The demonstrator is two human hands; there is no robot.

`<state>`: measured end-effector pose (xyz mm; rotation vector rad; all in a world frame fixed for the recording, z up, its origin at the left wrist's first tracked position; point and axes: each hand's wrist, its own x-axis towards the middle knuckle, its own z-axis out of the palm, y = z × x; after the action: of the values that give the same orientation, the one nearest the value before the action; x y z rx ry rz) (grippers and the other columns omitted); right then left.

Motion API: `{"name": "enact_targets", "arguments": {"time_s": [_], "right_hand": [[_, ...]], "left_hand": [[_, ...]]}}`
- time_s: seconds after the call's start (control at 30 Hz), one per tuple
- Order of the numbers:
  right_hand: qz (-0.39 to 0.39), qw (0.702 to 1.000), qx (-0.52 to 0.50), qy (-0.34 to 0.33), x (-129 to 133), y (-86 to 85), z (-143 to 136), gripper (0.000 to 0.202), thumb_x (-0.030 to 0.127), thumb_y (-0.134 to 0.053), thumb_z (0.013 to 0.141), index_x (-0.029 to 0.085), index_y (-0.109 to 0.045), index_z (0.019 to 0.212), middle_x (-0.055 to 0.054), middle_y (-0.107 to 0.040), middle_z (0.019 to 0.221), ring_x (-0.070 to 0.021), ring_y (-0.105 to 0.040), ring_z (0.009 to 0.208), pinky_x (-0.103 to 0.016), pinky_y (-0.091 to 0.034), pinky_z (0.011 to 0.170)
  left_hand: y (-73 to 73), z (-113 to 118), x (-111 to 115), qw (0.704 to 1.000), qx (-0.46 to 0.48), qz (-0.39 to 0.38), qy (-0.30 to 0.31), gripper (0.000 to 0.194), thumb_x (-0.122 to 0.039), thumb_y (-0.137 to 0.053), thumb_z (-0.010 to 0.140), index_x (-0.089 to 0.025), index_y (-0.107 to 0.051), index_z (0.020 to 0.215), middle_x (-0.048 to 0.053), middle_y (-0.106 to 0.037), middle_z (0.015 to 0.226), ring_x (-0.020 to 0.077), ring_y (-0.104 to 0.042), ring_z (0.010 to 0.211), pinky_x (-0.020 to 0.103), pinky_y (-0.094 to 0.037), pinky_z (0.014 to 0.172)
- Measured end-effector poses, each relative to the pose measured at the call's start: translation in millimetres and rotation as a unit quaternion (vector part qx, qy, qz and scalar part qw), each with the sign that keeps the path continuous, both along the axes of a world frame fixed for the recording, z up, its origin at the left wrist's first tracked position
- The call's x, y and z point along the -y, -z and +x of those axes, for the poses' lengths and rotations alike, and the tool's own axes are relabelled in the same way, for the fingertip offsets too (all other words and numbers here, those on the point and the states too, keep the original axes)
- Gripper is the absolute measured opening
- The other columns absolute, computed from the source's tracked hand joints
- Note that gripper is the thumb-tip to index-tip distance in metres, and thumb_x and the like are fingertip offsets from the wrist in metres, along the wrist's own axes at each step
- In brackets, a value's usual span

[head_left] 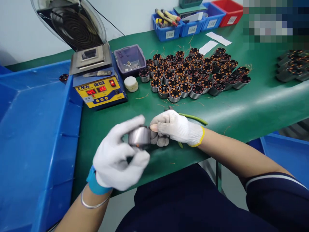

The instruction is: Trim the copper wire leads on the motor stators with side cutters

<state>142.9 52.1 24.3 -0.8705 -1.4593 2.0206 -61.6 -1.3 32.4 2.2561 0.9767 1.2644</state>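
Note:
My left hand [120, 156], in a white glove, has its fingers around a motor stator [139, 137], a short shiny metal cylinder with a bit of orange at its lower edge. The stator is tilted on its side above the green table and somewhat blurred. My right hand [172, 125], gloved with the thumb tip bare, is closed in a pinch at the stator's right end. Whatever sits between those fingers is hidden. Partly covered by the right hand, a green-handled tool [194, 118] lies on the table; I cannot make out its kind.
Behind my hands stand many stators [185, 88] in a cluster, with more stators [289, 72] at far right. A yellow-fronted machine [101, 91] stands left of a purple tray [131, 71] and a white round block [131, 83]. A large blue bin [31, 135] borders the left side.

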Motion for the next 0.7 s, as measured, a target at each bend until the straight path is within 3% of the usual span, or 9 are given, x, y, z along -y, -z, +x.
{"name": "enact_targets", "arguments": {"time_s": [0.07, 0.13, 0.2, 0.3, 0.37, 0.4, 0.53, 0.63, 0.7], "right_hand": [[0.012, 1.0, 0.007, -0.015, 2.6, -2.9, 1.4, 0.032, 0.045, -0.069, 0.074, 0.014, -0.062, 0.075, -0.001, -0.066, 0.065, -0.0098, -0.059, 0.047, -0.019, -0.047, 0.042], [0.083, 0.995, 0.042, -0.034, 5.8, -5.9, 3.9, 0.025, 0.038, -0.062, 0.082, 0.014, -0.062, 0.075, -0.002, -0.066, 0.065, -0.0103, -0.06, 0.05, -0.019, -0.045, 0.044], [0.211, 0.973, 0.083, -0.033, 7.8, -8.0, 6.9, 0.022, 0.029, -0.055, 0.086, 0.014, -0.064, 0.072, -0.001, -0.065, 0.063, -0.0098, -0.058, 0.053, -0.019, -0.043, 0.048], [0.37, 0.923, 0.11, -0.003, 7.5, -8.5, 10.6, 0.023, 0.022, -0.054, 0.086, 0.014, -0.064, 0.067, -0.001, -0.063, 0.061, -0.0089, -0.054, 0.056, -0.02, -0.039, 0.053], [0.391, 0.913, 0.115, 0.011, 6.1, -7.7, 11.4, 0.022, 0.021, -0.055, 0.085, 0.014, -0.065, 0.067, 0.0, -0.063, 0.061, -0.0087, -0.053, 0.056, -0.02, -0.038, 0.053], [0.376, 0.919, 0.12, 0.014, 5.3, -7.2, 11.0, 0.022, 0.022, -0.055, 0.085, 0.014, -0.064, 0.067, 0.0, -0.063, 0.06, -0.0086, -0.053, 0.055, -0.02, -0.038, 0.052], [0.153, 0.984, 0.094, 0.008, 2.6, -4.7, 6.3, 0.021, 0.03, -0.055, 0.083, 0.015, -0.061, 0.07, -0.001, -0.064, 0.062, -0.0094, -0.056, 0.049, -0.019, -0.041, 0.045], [0.032, 0.999, 0.037, 0.012, 1.2, -4.3, 3.7, 0.024, 0.039, -0.06, 0.077, 0.015, -0.06, 0.072, -0.002, -0.065, 0.065, -0.0104, -0.057, 0.046, -0.02, -0.044, 0.041], [0.033, 0.999, 0.026, 0.006, 1.6, -5.5, 4.3, 0.024, 0.039, -0.062, 0.076, 0.015, -0.06, 0.072, -0.001, -0.065, 0.064, -0.0105, -0.057, 0.046, -0.02, -0.044, 0.041]], "left_hand": [[3.7, 0.5, 4.2, 0.992, -0.056, 0.117, 0.003, 0.028, -0.016, -0.076, 0.072, -0.02, -0.05, 0.063, 0.002, -0.068, 0.129, 0.0229, -0.069, 0.109, 0.041, -0.06, 0.092], [6.5, 2.1, 3.7, 0.992, 0.014, 0.104, -0.063, 0.027, -0.026, -0.071, 0.081, -0.02, -0.051, 0.064, 0.004, -0.07, 0.12, 0.0208, -0.071, 0.101, 0.039, -0.062, 0.084], [6.3, 3.7, -2.0, 0.968, 0.175, -0.068, -0.167, 0.036, -0.048, -0.053, 0.095, -0.02, -0.058, 0.073, 0.009, -0.072, 0.114, 0.0213, -0.073, 0.089, 0.038, -0.064, 0.07], [2.0, 3.4, -14.7, 0.839, 0.161, -0.52, -0.02, 0.064, -0.073, -0.039, 0.09, -0.015, -0.063, 0.076, 0.01, -0.071, 0.071, 0.0208, -0.069, 0.051, 0.033, -0.058, 0.044], [-0.6, 1.5, -20.4, 0.753, 0.126, -0.643, 0.049, 0.055, -0.068, -0.051, 0.088, -0.014, -0.064, 0.082, 0.005, -0.066, 0.058, 0.018, -0.062, 0.039, 0.027, -0.052, 0.035], [-1.4, 0.5, -21.4, 0.745, 0.129, -0.653, 0.051, 0.046, -0.06, -0.061, 0.086, -0.015, -0.064, 0.091, 0.003, -0.066, 0.059, 0.0163, -0.061, 0.038, 0.023, -0.049, 0.032], [-2.3, -2.3, -13.5, 0.847, 0.211, -0.487, 0.023, 0.049, -0.025, -0.083, 0.072, -0.027, -0.06, 0.115, 0.007, -0.072, 0.113, 0.0163, -0.074, 0.066, 0.023, -0.059, 0.048], [-0.6, -1.4, -1.6, 0.937, 0.176, -0.297, 0.051, 0.012, -0.026, -0.078, 0.079, -0.025, -0.071, 0.089, 0.006, -0.05, 0.153, 0.0264, -0.068, 0.114, 0.045, -0.06, 0.095], [2.7, 1.7, 3.1, 0.982, 0.12, -0.147, -0.005, 0.023, -0.027, -0.072, 0.084, -0.02, -0.065, 0.063, 0.004, -0.059, 0.144, 0.0276, -0.065, 0.118, 0.049, -0.057, 0.099]]}}
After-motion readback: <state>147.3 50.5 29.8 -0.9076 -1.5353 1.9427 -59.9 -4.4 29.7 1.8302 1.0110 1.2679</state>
